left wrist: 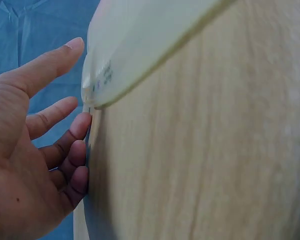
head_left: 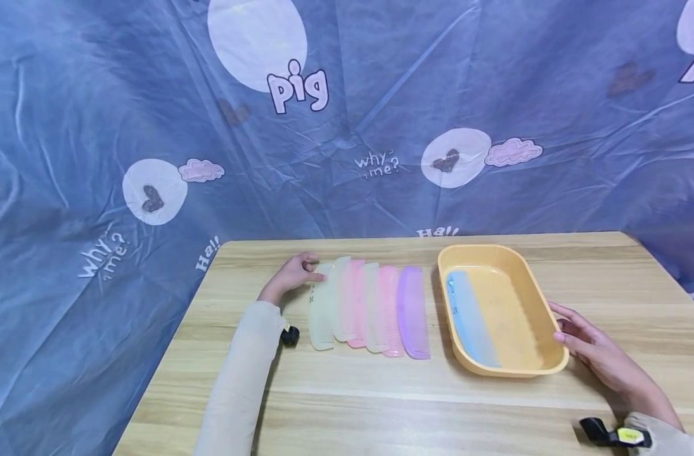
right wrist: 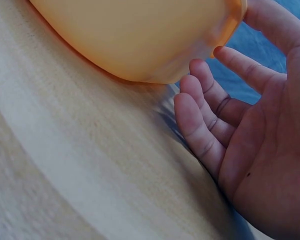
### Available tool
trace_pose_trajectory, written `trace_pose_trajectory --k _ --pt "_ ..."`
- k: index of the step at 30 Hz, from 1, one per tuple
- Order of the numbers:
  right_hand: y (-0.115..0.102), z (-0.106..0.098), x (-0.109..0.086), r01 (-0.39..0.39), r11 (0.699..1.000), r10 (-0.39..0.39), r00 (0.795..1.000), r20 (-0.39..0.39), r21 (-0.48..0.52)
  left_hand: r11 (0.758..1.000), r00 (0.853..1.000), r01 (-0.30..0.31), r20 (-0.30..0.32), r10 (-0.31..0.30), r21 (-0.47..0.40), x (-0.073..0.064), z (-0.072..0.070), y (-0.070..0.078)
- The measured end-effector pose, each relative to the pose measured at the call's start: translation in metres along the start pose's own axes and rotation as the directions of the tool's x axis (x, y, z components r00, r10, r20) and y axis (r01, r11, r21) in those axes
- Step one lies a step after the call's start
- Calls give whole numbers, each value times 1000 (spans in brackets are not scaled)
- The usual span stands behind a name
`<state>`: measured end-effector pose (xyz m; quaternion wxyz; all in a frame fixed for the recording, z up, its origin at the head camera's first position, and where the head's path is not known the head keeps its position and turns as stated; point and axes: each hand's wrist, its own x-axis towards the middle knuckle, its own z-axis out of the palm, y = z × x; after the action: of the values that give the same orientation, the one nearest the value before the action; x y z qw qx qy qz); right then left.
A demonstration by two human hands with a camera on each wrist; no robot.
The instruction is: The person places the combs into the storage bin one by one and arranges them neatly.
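Several translucent combs lie side by side on the table, some overlapping. Leftmost is a pale green comb (head_left: 322,316) with small dark print, followed by another pale green comb (head_left: 343,304), pink and green ones, and a purple comb (head_left: 413,313) on the right. My left hand (head_left: 294,273) is at the upper end of the leftmost comb; the left wrist view shows its thumb and fingers spread apart beside that end. A blue comb (head_left: 472,320) lies inside a yellow plastic tray (head_left: 520,370), along its left side. My right hand (head_left: 594,351) touches the tray's right rim with loose fingers.
The wooden table (head_left: 347,411) meets a blue printed cloth (head_left: 335,202) at its back edge. The tray's raised walls stand just right of the purple comb. A dark wrist device (head_left: 615,436) sits by the right sleeve, another dark piece (head_left: 290,335) under the left wrist.
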<state>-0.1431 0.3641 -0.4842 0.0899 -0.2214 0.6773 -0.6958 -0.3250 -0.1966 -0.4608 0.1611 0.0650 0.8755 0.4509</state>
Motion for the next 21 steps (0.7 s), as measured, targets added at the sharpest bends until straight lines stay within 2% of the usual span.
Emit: trace_pose_trajectory --k 6,12,21 --pt "1 0 0 8 1000 -8 1000 6 3 1000 1000 17 -10 -17 26 -2 1 -2" --pt "2 1 -2 12 1000 -12 1000 9 24 997 1000 9 -27 -6 79 -3 6 0" --pt "4 3 -2 -7 1000 7 1000 -10 1 995 998 34 -51 -29 90 -4 7 0"
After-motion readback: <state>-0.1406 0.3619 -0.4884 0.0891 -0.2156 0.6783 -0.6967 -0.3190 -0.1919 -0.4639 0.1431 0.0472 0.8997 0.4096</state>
